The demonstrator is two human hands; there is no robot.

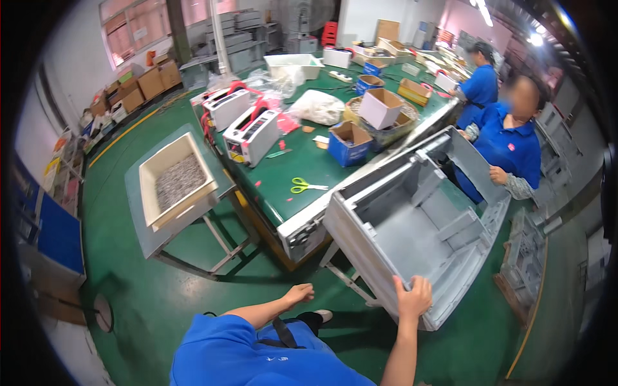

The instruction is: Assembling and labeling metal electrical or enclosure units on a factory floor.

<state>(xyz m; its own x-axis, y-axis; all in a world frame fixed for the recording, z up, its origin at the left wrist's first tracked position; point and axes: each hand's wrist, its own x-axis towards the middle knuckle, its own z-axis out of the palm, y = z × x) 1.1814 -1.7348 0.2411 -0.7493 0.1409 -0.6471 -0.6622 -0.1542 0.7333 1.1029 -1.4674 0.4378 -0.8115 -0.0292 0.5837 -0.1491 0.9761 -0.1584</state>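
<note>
My right hand [414, 296] is closed over the near rim of a large grey box-shaped housing [370, 248]. The housing is open on top, with ribs and ledges inside, and sits tilted beside the green worktable. My left hand [299, 294] hangs over the floor in front of me, apart from the housing, its fingers curled with nothing visible in them. Across from me, a co-worker in blue holds a grey panel [467, 154] at the housing's far side with both hands.
The green worktable [290, 204] carries yellow-green scissors [301, 186], two grey-white dispensers [252, 138], a blue carton [347, 151] and plastic bags [315, 107]. A cream tray [150, 174] of small metal parts stands on a side table at left. Grey castings [524, 251] are stacked at right.
</note>
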